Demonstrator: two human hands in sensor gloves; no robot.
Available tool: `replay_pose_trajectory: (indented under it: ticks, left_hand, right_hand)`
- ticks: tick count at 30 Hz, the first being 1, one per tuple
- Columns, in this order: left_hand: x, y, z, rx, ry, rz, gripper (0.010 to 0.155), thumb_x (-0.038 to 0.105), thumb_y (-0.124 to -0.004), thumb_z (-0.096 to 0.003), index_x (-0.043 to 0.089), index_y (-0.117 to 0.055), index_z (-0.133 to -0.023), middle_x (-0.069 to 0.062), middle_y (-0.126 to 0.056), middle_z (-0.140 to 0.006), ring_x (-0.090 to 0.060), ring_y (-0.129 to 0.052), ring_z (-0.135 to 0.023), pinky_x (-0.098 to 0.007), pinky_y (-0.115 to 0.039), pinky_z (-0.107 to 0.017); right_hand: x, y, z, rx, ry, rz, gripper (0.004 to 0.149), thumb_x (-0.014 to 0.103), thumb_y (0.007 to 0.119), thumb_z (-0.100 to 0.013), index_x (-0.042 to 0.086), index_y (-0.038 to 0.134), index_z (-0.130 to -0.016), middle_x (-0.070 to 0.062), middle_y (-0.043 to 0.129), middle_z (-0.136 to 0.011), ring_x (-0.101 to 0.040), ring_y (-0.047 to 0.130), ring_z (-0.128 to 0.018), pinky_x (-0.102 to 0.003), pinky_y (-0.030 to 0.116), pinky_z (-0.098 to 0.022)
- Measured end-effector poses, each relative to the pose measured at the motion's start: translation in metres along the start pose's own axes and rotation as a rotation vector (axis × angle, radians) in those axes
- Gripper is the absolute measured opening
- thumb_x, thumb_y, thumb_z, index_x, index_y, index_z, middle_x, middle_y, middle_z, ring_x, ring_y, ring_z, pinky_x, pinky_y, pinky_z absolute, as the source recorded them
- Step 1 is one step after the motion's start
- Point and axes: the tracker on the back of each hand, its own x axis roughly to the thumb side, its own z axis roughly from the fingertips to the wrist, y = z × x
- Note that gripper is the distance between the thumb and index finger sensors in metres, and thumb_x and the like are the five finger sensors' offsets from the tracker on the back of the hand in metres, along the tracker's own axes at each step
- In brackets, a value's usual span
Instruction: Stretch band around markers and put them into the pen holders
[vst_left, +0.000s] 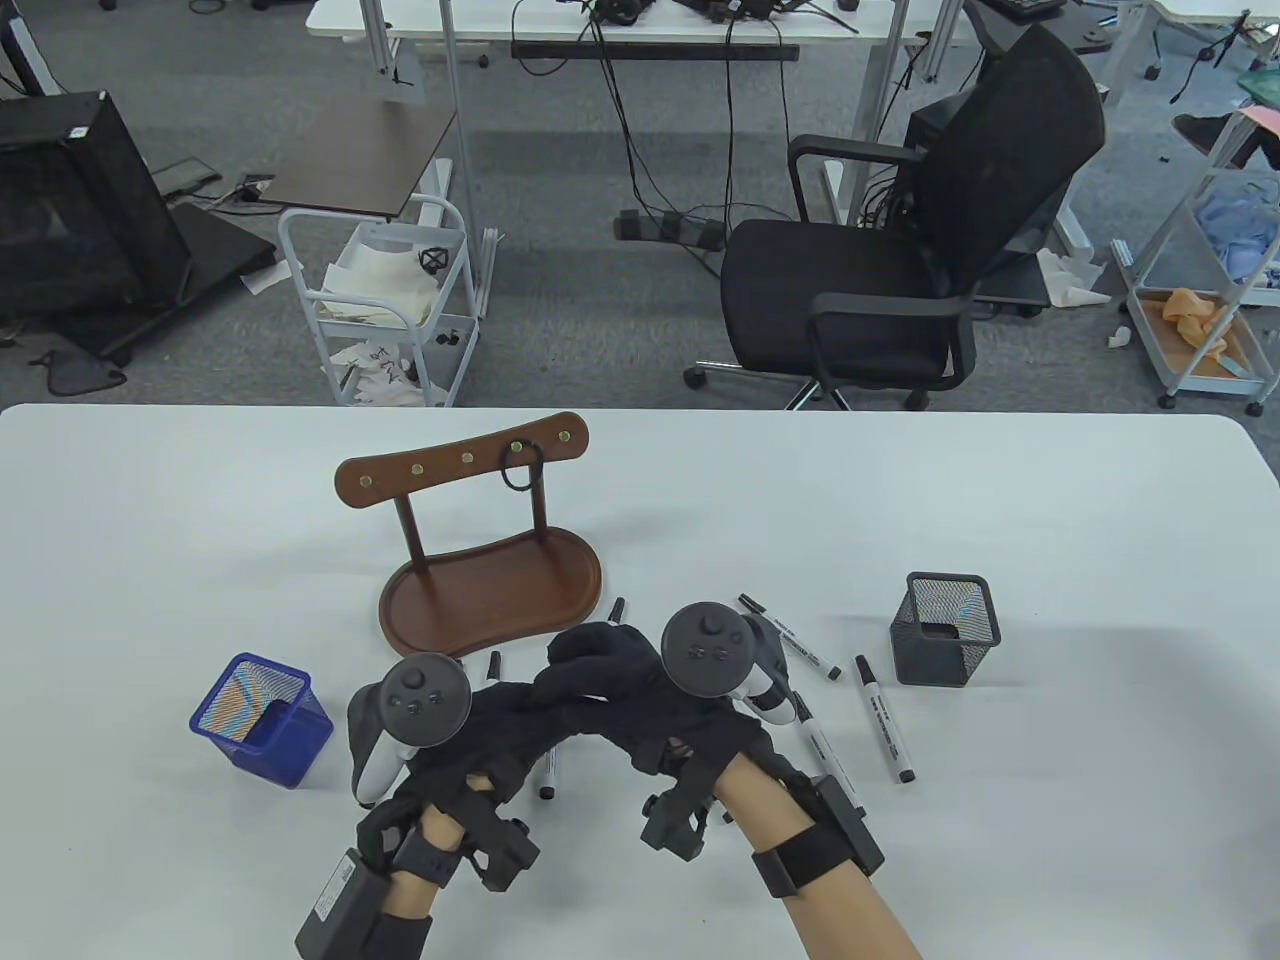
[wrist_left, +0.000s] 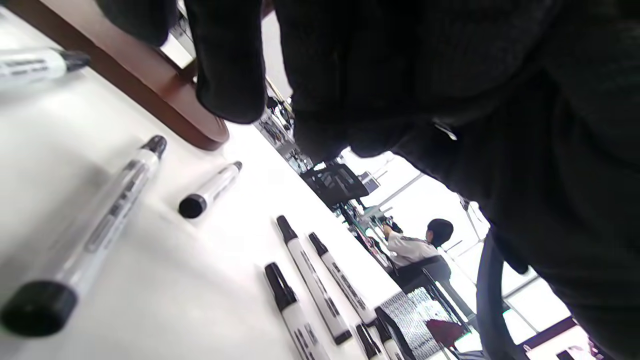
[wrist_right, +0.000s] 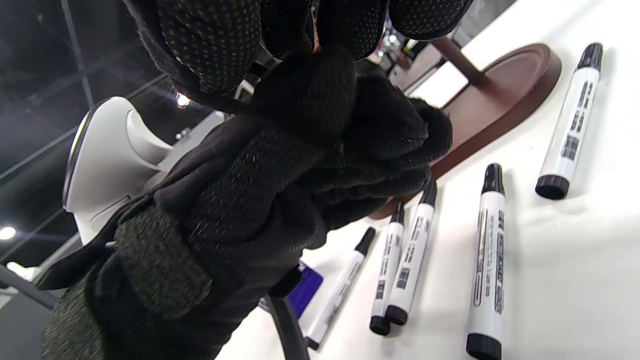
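My two hands meet over the table's front centre. The left hand (vst_left: 555, 690) has its fingers curled, and the right hand (vst_left: 592, 645) lies over them with fingers bent. In the right wrist view the left hand (wrist_right: 325, 150) is a fist under the right fingertips (wrist_right: 210, 45). A dark band (wrist_right: 286, 320) curves out below the joined hands and also shows in the left wrist view as the band (wrist_left: 486, 300). Several black-capped white markers (vst_left: 883, 718) lie loose around the hands. The blue mesh holder (vst_left: 262, 720) stands left, the black mesh holder (vst_left: 945, 628) right.
A brown wooden stand (vst_left: 490, 590) sits just beyond the hands, with one black band (vst_left: 522, 466) hanging from a hook on its top rail. The white table (vst_left: 1000, 500) runs wide on both sides. An office chair (vst_left: 900, 250) stands behind it.
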Motion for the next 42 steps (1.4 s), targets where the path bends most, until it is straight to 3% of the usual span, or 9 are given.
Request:
replay_pose_trajectory:
  ticks: [7,12,20,29,42]
  left_hand:
    - [0.006,-0.003,0.0,-0.092,-0.047,0.02,0.054,0.047,-0.093,-0.049,0.024,-0.078,-0.096,0.001,-0.091,-0.102,-0.046,-0.072,-0.103,-0.073,-0.047,-0.074]
    - [0.008,-0.006,-0.001,-0.122,-0.085,0.052,0.065,0.045,-0.094,-0.0488,0.018,-0.069,-0.103,-0.005,-0.086,-0.106,-0.047,-0.067,-0.105,-0.074,-0.045,-0.075]
    - [0.008,-0.004,-0.001,-0.123,-0.107,0.095,0.07,0.046,-0.096,-0.0471,0.017,-0.068,-0.104,-0.007,-0.085,-0.107,-0.048,-0.066,-0.106,-0.074,-0.045,-0.075]
    - [0.005,-0.003,-0.001,-0.107,-0.103,0.072,0.079,0.047,-0.098,-0.044,0.013,-0.063,-0.106,-0.011,-0.081,-0.109,-0.05,-0.062,-0.107,-0.074,-0.045,-0.075]
    - [0.003,0.0,0.0,-0.102,-0.084,0.051,0.078,0.047,-0.098,-0.0445,0.013,-0.065,-0.106,-0.012,-0.082,-0.108,-0.051,-0.063,-0.107,-0.075,-0.045,-0.074]
  right_hand:
    - [0.0,-0.009,-0.006,-0.003,0.054,0.084,0.034,0.034,0.086,-0.048,0.044,0.081,-0.08,0.003,0.064,-0.11,-0.03,0.066,-0.097,-0.06,0.056,-0.077]
    - [-0.009,-0.014,-0.009,0.013,0.092,0.093,0.035,0.035,0.087,-0.047,0.045,0.081,-0.08,0.003,0.063,-0.111,-0.031,0.064,-0.098,-0.061,0.055,-0.077]
    - [-0.014,-0.014,-0.009,0.038,0.103,0.058,0.036,0.036,0.086,-0.048,0.045,0.079,-0.082,0.002,0.063,-0.112,-0.032,0.063,-0.098,-0.06,0.055,-0.077]
    - [-0.015,-0.011,-0.006,0.05,0.142,0.034,0.041,0.033,0.081,-0.053,0.044,0.073,-0.092,-0.003,0.06,-0.117,-0.037,0.062,-0.101,-0.06,0.054,-0.076]
    - [-0.024,-0.034,0.014,-0.031,0.23,0.102,0.051,0.038,0.082,-0.052,0.034,0.068,-0.1,-0.007,0.062,-0.118,-0.038,0.063,-0.103,-0.061,0.055,-0.076]
